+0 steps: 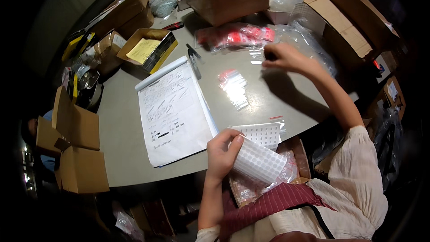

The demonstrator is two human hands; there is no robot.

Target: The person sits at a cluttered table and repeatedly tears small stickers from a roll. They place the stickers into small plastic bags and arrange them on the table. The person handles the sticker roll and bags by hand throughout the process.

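Observation:
My left hand (224, 150) is closed on the edge of a sheet of round stickers (260, 160), thumb on top. The sheet is tilted over the table's near edge. Partly behind it lies another sheet with rows of small dark marks (262, 134), beside a small zip bag with a red strip (278, 121). Over the far right of the table, my right hand (284, 57) has its fingers curled together; what they hold, if anything, cannot be made out. Just left of those fingers are small clear zip bags (255, 56). A fanned pile of small shiny bags (234, 89) lies mid-table.
A pad of written paper (174, 112) and black markers (194, 58) lie on the left. Behind are red-and-clear packets (237, 36) and a cardboard box (226, 2). An open carton (80, 152) stands at the left edge. A box with bagged washers (246, 188) sits below my left hand.

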